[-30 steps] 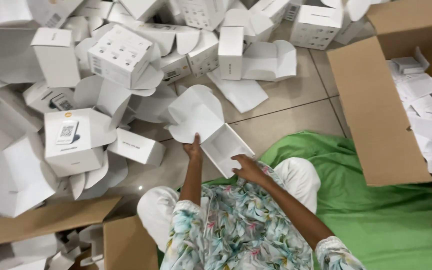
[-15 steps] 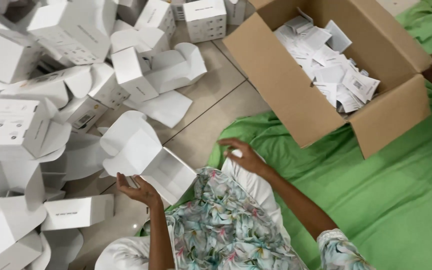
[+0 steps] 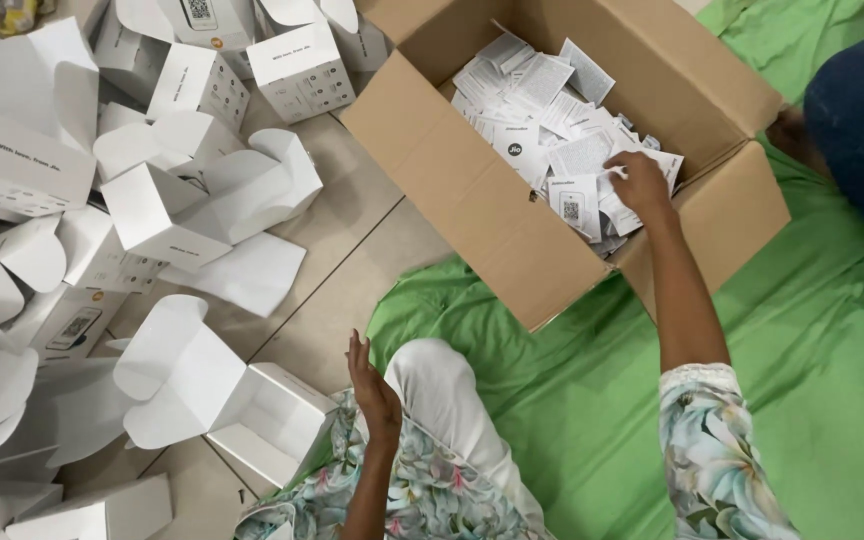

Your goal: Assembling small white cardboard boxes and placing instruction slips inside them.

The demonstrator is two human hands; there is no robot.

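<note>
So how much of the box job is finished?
Many white boxes lie open on the floor, and one open box sits by the left hand. The right hand reaches among leaflets inside the cardboard carton. The open box near the knee looks empty.

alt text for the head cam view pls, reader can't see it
A person's right hand reaches into a brown cardboard box full of white leaflets, while the left hand hovers beside an open white carton. More empty white cartons litter the tiled floor.
</note>
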